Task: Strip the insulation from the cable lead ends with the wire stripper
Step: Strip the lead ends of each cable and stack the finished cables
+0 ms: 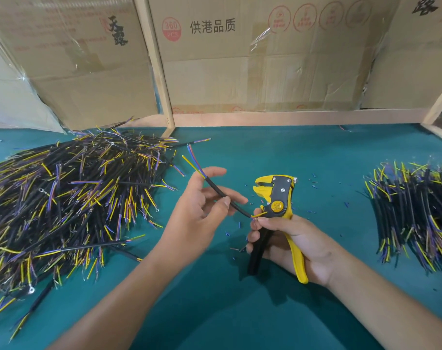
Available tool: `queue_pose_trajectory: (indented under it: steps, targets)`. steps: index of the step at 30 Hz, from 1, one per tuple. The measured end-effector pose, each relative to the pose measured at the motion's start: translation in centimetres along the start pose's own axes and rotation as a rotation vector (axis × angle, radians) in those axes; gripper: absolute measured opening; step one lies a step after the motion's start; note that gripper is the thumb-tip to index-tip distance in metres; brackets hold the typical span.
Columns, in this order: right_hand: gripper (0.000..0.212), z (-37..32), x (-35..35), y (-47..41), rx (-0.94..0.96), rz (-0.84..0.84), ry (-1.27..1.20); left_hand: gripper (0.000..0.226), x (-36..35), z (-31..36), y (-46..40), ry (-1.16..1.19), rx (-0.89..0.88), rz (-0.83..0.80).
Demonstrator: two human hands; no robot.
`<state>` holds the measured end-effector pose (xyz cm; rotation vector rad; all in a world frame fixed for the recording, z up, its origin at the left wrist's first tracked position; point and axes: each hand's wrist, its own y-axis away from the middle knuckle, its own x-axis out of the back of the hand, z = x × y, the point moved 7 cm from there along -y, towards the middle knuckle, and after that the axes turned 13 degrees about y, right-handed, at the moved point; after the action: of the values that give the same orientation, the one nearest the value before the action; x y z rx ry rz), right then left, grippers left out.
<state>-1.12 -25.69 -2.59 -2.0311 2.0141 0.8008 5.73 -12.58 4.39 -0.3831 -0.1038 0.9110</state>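
Observation:
A short black cable (221, 193) with yellow, blue and red leads at both ends runs across my left hand (204, 200), pinched between thumb and fingers. Its far leads stick up past the fingertips. Its near leads reach my right hand (293, 245), where thumb and forefinger pinch them beside the stripper's hinge. That right hand also grips the yellow and black wire stripper (276, 198) by its handles, jaws pointing up and left, with nothing between the jaws.
A big heap of black cables (70, 198) covers the green table (240, 311) at the left. A smaller, tidier stack of cables (417, 213) lies at the right. Small insulation scraps dot the mat around the stripper. Cardboard boxes (252, 59) and wooden posts close the back.

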Motion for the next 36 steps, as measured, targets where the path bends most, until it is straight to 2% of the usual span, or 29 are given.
queue_pose_trajectory:
  steps: [2,4,5,7,8,9,12,14,16,20,22,27,36]
  targets:
    - [0.018,0.0,0.1,0.1,-0.003,0.018,-0.009,0.05,1.4,0.6,0.0,-0.097,-0.072,0.229]
    - [0.018,0.0,0.0,0.2,-0.01,0.025,-0.02,0.066,3.3,2.7,0.7,-0.348,-0.262,0.493]
    - [0.019,0.0,0.0,0.2,-0.012,0.024,-0.025,0.067,3.7,4.0,1.0,-0.489,-0.395,0.526]
    - [0.019,-0.1,-0.1,0.2,-0.002,0.012,-0.022,0.049,2.2,5.4,1.1,-0.75,-0.603,0.363]
    - [0.018,-0.1,-0.2,0.2,0.005,0.008,-0.012,0.034,0.9,5.2,1.0,-0.851,-0.628,0.23]
    - [0.018,-0.1,-0.1,0.1,0.009,0.012,0.001,0.024,-0.2,4.5,0.8,-0.911,-0.592,0.099]
    - [0.021,0.0,0.1,0.1,0.0,0.042,0.036,0.035,-1.6,0.9,0.6,-0.874,-0.254,-0.196]
    - [0.024,-0.1,0.2,0.3,-0.001,0.051,0.04,0.043,-1.7,-1.1,0.8,-0.761,-0.046,-0.318]
    - [0.02,-0.2,0.2,0.4,-0.003,0.061,0.026,0.043,-1.8,-2.3,1.2,-0.642,0.069,-0.393]
    - [0.019,-0.1,0.1,0.4,-0.003,0.053,0.032,0.037,-2.4,-2.0,1.3,-0.385,0.127,-0.307]
    - [0.019,-0.1,-0.1,0.3,0.01,0.035,0.026,0.034,-2.2,-1.9,1.1,-0.386,0.119,-0.263]
    - [0.014,-0.4,-0.3,0.4,0.027,0.032,0.051,0.018,-1.8,-1.6,0.9,-0.398,0.112,-0.281]
    - [0.015,-0.4,-0.3,0.4,0.054,0.034,0.084,0.012,-2.2,-1.9,1.1,-0.347,0.144,-0.323]
